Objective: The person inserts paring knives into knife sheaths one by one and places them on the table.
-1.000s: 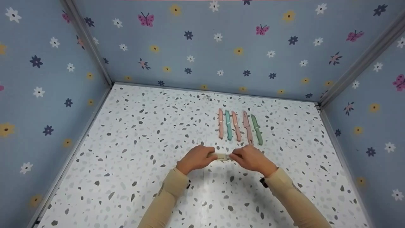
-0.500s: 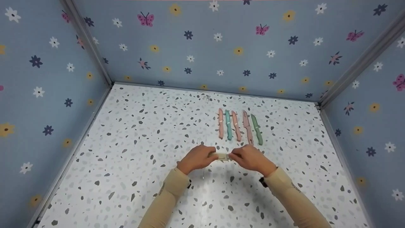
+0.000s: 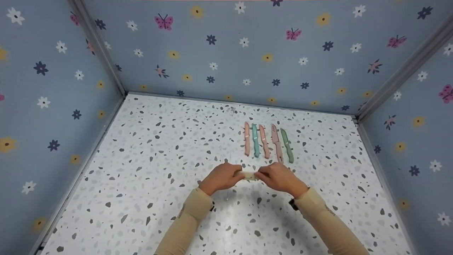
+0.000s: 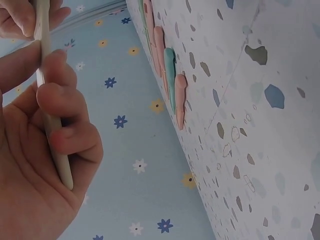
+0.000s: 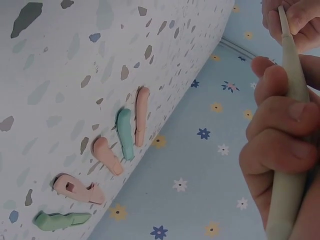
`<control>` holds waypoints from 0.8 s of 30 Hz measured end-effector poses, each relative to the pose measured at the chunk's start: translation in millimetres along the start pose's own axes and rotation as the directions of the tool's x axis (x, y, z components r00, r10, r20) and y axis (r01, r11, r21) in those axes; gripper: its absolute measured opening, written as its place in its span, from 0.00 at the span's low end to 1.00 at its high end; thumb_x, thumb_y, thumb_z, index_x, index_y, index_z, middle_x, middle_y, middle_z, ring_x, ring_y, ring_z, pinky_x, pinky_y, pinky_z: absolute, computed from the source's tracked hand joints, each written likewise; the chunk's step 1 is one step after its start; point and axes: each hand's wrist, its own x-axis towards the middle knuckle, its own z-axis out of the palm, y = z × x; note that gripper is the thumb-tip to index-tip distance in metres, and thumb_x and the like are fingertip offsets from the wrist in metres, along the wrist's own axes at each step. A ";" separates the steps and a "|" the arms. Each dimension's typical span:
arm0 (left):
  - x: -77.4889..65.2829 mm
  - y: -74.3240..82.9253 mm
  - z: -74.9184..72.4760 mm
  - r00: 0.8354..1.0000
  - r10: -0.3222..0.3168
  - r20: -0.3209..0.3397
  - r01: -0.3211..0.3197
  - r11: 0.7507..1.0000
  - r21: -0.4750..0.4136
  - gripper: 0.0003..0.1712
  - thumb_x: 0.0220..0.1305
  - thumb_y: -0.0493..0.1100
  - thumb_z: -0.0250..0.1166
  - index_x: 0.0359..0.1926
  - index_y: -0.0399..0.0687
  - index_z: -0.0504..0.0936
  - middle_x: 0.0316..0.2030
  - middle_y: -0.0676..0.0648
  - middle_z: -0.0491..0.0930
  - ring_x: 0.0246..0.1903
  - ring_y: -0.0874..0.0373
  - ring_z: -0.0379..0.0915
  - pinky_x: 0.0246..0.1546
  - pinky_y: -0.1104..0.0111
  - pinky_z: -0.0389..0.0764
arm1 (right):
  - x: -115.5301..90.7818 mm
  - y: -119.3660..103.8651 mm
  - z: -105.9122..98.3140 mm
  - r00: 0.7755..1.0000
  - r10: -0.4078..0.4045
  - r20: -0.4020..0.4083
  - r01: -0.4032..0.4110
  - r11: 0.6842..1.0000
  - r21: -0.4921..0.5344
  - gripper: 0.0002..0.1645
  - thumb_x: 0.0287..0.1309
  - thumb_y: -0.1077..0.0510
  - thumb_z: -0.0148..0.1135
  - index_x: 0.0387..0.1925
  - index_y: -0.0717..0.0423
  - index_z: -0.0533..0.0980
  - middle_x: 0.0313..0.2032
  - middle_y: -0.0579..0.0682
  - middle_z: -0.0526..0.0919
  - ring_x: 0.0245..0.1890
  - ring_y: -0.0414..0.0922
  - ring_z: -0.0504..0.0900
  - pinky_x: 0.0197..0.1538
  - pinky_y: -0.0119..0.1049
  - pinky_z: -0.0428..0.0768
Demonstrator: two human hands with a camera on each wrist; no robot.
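Note:
A cream-coloured knife [image 3: 250, 175] is held level above the table between both hands, its middle showing in the gap. My left hand [image 3: 221, 177] grips the thinner, blade end; in the left wrist view its fingers [image 4: 62, 100] curl round that flat pale length. Round the thicker handle [image 5: 287, 200] the fingers of my right hand [image 3: 279, 177] are curled. Whether the blade end is a sheath or the bare blade cannot be made out. Beyond the hands lie a green knife [image 3: 287, 146] and a pink slotted knife [image 3: 276, 141], the latter nearest the right hand.
Left of those, in the same row, are a peach knife [image 3: 264, 141], a teal knife [image 3: 255, 141] and another peach knife [image 3: 247, 139]. The speckled white table [image 3: 159, 148] is bounded by flowered blue walls [image 3: 233, 49] at the back and both sides.
The right hand has shifted slightly left and the left hand slightly right, so the gap between them is a little narrower. Both keep their hold on the cream knife. The row of knives has stayed put.

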 end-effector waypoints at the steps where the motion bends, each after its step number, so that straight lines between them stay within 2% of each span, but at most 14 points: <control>1: 0.1 -0.2 -0.1 1.000 -0.005 0.004 0.005 1.000 -0.005 0.15 0.69 0.52 0.55 0.26 0.53 0.72 0.17 0.56 0.67 0.16 0.63 0.58 0.23 0.70 0.63 | -0.3 0.3 0.2 1.000 0.002 -0.001 -0.002 1.000 0.001 0.20 0.68 0.47 0.51 0.25 0.51 0.79 0.14 0.35 0.67 0.13 0.33 0.63 0.20 0.30 0.64; 11: -1.8 -5.0 -1.0 0.998 -0.040 0.054 0.044 0.996 -0.078 0.14 0.68 0.54 0.55 0.27 0.54 0.75 0.19 0.56 0.70 0.16 0.62 0.61 0.22 0.70 0.64 | -5.5 4.4 3.6 0.999 0.043 0.022 -0.043 0.999 0.027 0.19 0.68 0.45 0.51 0.26 0.48 0.79 0.16 0.34 0.69 0.14 0.32 0.65 0.20 0.30 0.66; 18: -4.2 -11.9 -6.7 0.994 -0.058 0.089 0.068 0.990 -0.120 0.17 0.69 0.56 0.53 0.26 0.54 0.73 0.17 0.55 0.68 0.14 0.63 0.62 0.19 0.69 0.64 | -12.8 10.2 -1.4 0.995 0.094 0.024 -0.095 0.994 0.055 0.18 0.66 0.44 0.53 0.27 0.48 0.79 0.18 0.36 0.72 0.15 0.33 0.66 0.21 0.31 0.67; 24: -9.1 -18.6 -10.9 0.998 -0.030 0.058 0.036 0.993 -0.113 0.17 0.70 0.53 0.53 0.26 0.52 0.72 0.16 0.55 0.63 0.15 0.64 0.58 0.21 0.70 0.61 | -20.3 17.8 -3.8 0.995 0.096 -0.004 -0.095 0.994 0.050 0.17 0.66 0.45 0.54 0.29 0.48 0.81 0.20 0.36 0.76 0.18 0.34 0.68 0.25 0.31 0.69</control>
